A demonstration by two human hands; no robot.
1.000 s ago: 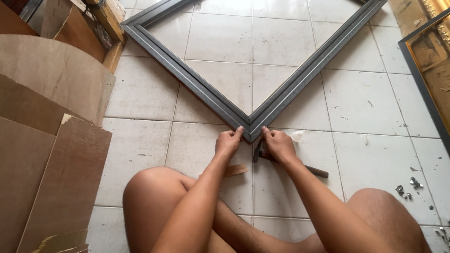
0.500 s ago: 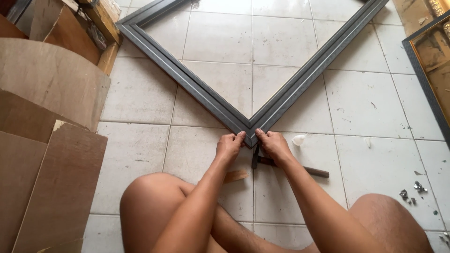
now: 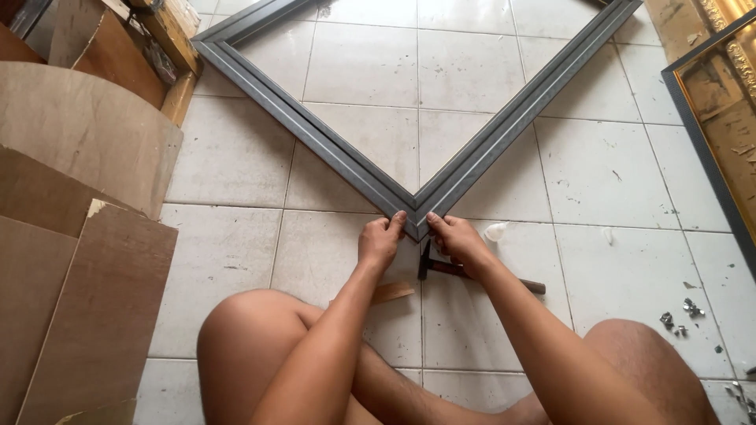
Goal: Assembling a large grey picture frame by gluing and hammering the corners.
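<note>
Grey frame (image 3: 346, 161) lies on the tiled floor (image 3: 236, 157), its near corner pinched between left hand (image 3: 380, 242) and right hand (image 3: 457, 242), fingers closed on the two rails. Since a second ago the grip has barely shifted. The hammer (image 3: 472, 271) lies half hidden under the right wrist; the frame's far corners are cut off.

Brown cardboard sheets (image 3: 75, 260) lie stacked at the left on the white tiled floor (image 3: 614, 181). A gold-edged frame (image 3: 720, 118) lies far right, with small metal bits (image 3: 681, 313) scattered near right.
</note>
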